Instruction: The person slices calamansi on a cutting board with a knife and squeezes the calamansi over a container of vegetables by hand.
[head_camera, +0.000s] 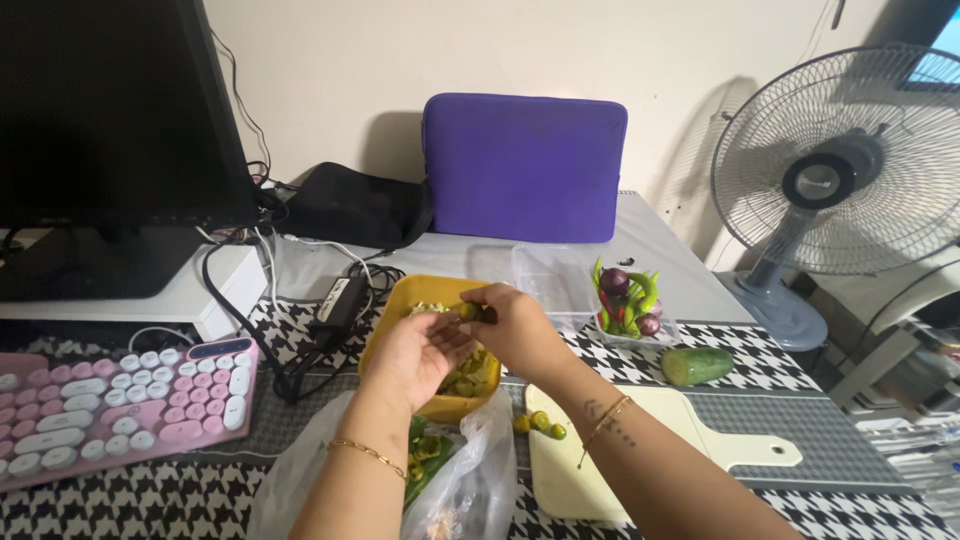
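We see both hands raised over a yellow bowl that sits on the counter, near its middle. The right hand has its grip pinched together on a small green fruit, which sits at the fingertips, right above the bowl's far rim. The left hand lies just beside it, palm turned up and fingers loosely apart, cupped under the fruit and touching the right hand's fingers; we cannot tell whether it bears anything itself. The bowl holds pale green cut pieces, partly hidden by the hands. In front of the bowl, nearest us, a clear plastic bag lies open with green produce inside. To the right of the bag, a pale cutting board carries a few more small green fruits at its left edge, near the right forearm. Beyond the board we see a cut piece of cucumber and a clear tray of chillies. A pink keyboard lies well apart on the left, below a dark monitor. A purple sleeve case leans on the wall, and a fan stands at the right.
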